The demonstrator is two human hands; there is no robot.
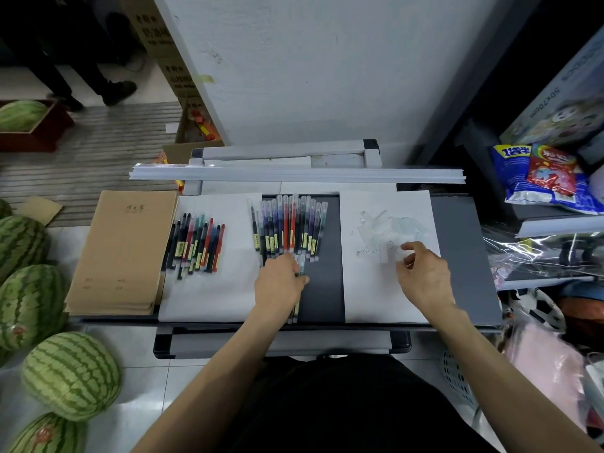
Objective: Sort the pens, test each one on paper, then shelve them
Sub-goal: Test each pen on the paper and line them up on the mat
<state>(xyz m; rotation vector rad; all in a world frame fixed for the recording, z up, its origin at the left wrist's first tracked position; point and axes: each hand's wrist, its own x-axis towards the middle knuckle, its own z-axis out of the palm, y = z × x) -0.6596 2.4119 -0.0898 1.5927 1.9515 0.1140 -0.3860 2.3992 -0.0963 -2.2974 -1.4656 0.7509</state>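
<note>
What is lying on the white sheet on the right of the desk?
A loose pile of clear plastic pieces and faint pen marks. The right hand covers part of the sheet; anything beneath it is hidden.

At the table's (pixel 457 256) middle, the left hand (pixel 279 284) covers the near ends of the pens (pixel 287 223); whether it grips any is unclear. On the table's right side, the right hand (pixel 425 276) has blurred fingertips. The clear bits (pixel 392 227) and scribbles (pixel 367 252) beyond it are too faint to make out. Left of the table, melons (pixel 19 243) are cut by the picture's edge.
</note>
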